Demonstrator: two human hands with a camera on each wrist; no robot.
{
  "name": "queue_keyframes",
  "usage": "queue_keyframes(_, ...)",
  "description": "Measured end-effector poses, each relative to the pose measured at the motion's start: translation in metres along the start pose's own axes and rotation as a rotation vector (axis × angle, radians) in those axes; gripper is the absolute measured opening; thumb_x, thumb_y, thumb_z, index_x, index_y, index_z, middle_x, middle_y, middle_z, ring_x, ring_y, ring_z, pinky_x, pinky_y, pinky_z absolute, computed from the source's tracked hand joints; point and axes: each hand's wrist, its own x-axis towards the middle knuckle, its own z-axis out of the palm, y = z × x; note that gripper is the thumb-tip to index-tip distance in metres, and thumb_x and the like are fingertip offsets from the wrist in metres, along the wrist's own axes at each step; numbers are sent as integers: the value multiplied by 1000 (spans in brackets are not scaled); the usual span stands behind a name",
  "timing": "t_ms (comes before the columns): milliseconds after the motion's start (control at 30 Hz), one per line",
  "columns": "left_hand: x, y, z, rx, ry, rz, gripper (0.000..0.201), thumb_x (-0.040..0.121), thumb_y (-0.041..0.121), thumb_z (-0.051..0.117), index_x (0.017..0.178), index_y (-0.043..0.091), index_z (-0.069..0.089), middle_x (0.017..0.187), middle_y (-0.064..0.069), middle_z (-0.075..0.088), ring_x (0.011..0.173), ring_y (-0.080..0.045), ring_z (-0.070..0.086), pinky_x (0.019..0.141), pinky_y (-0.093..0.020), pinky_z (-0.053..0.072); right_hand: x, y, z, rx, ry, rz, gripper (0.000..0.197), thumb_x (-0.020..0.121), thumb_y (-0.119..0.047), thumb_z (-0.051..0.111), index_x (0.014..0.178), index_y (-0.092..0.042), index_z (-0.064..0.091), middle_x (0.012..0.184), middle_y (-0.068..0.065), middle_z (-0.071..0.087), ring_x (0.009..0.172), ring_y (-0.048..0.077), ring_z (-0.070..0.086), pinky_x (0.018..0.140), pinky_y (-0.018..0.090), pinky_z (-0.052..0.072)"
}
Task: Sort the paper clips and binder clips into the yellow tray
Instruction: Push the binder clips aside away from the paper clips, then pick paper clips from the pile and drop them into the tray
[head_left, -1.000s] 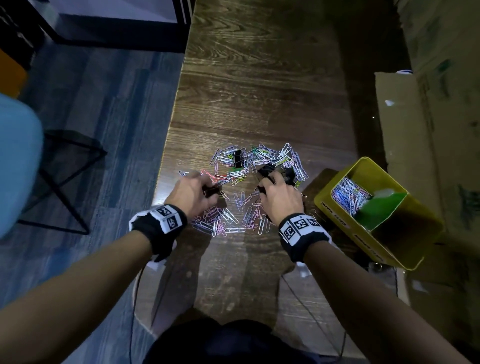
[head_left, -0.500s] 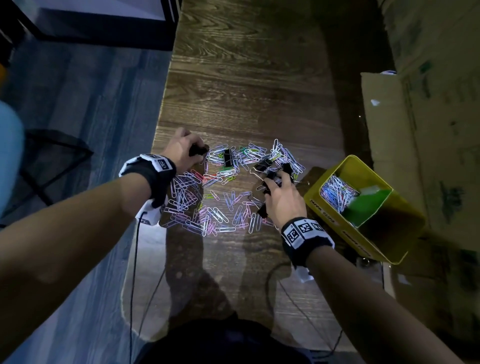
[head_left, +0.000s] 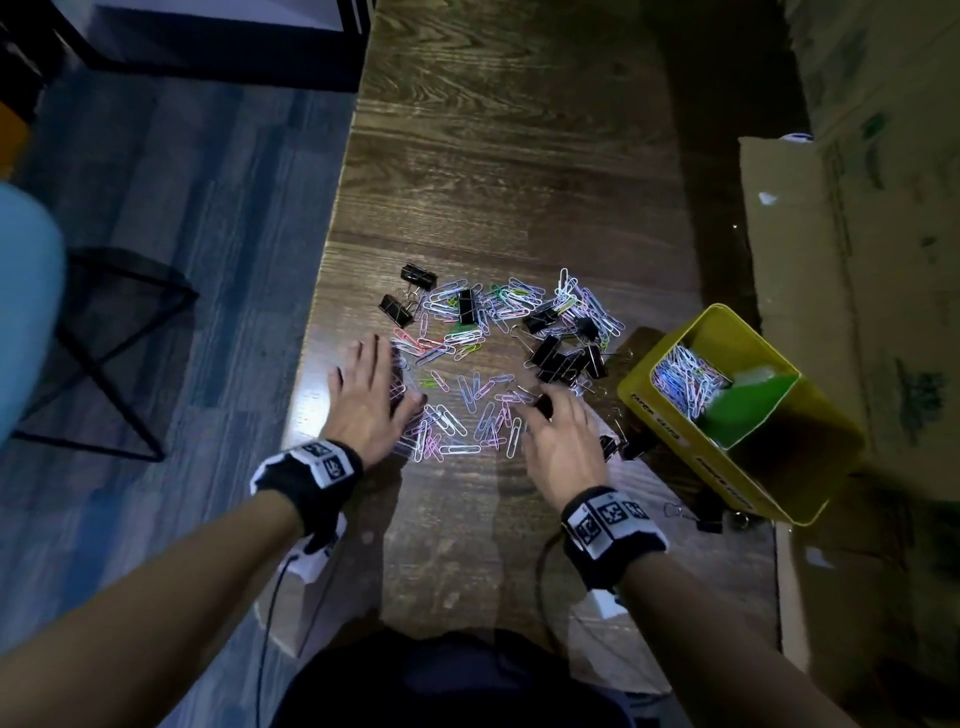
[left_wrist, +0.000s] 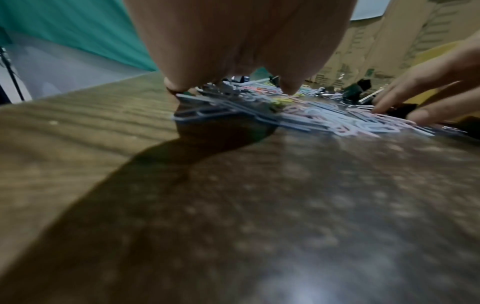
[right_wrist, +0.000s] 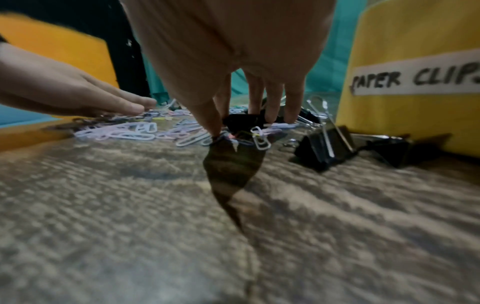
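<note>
The left hand (head_left: 370, 400) lies flat with fingers straight, pressing on the left edge of the paper clips (head_left: 467, 410) scattered on the wooden table (head_left: 519, 156); it grips nothing. Black binder clips (head_left: 563, 356) sit among and behind them. The right hand (head_left: 558, 434) reaches down with spread fingers, its fingertips (right_wrist: 213, 125) touching a black binder clip (right_wrist: 240, 122). Whether they pinch it is unclear. The yellow tray (head_left: 670, 431) stands at the right, holding paper clips in one compartment.
</note>
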Motion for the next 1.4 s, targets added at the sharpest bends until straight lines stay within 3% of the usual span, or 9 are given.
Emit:
queue_keyframes(167,-33,17,20,138,-87,214,74,88,62,15,148,21,1,156,-2,-8,141,-20,-17,113,-48,-7,1,17,-8,7,18,87,40,80,6,57,115,-13,65,133,20,49,124,36,46,101,49,42)
queue_keyframes(300,-39,26,22,148,-75,296,68,89,60,20,148,29,5,157,1,-4,142,-19,-12,114,-54,2,0,24,-12,-26,34,170,36,78,0,52,110,-6,67,134,25,47,125,40,45,101,51,40)
queue_keyframes(500,10,34,4,121,-76,155,69,92,58,20,147,26,-8,154,0,-15,142,-19,-16,113,-49,-4,-8,3,-6,41,21,-137,47,80,0,59,126,-8,58,148,20,34,139,37,28,112,52,30)
queue_keyframes(700,-24,51,25,270,-227,389,68,88,59,7,145,25,-10,153,2,-16,141,-20,-18,115,-52,-4,-4,-12,8,80,-182,-181,58,97,-23,41,150,-17,18,159,13,-3,146,29,-6,119,43,-1)
queue_keyframes(867,-63,40,36,195,-193,537,62,94,52,23,148,25,9,154,6,-3,143,-16,-10,115,-47,-3,-12,-8,17,48,-243,-198,56,97,-26,40,149,-16,23,159,10,0,146,29,-6,119,49,2)
queue_keyframes(1000,-65,14,20,21,15,265,57,93,53,21,144,38,0,153,11,-5,142,-13,-8,114,-45,-2,-20,-5,18,84,-164,-184,58,97,-29,42,150,-19,20,159,10,-2,146,26,-9,116,41,-9)
queue_keyframes(1100,-65,0,21,12,8,-34,68,88,58,13,148,26,6,155,4,-7,140,-12,-13,114,-46,-4,-23,-4,21,55,-197,-24,63,99,-39,33,151,-18,5,156,17,-17,143,32,-20,118,46,-5)
queue_keyframes(1233,-76,28,40,72,-97,32,75,84,62,-2,146,19,-7,152,-5,-19,138,-20,-24,114,-44,-11,-40,-17,34,-10,-305,-104,66,99,-48,23,150,-20,-9,151,19,-28,140,32,-28,117,46,-8)
queue_keyframes(1400,-84,53,48,30,-159,171,70,83,61,-13,142,24,-17,151,0,-24,138,-15,-27,116,-44,-8,-47,-17,30,95,-261,-138,67,99,-39,34,150,-22,-6,154,12,-27,141,25,-28,115,39,-9)
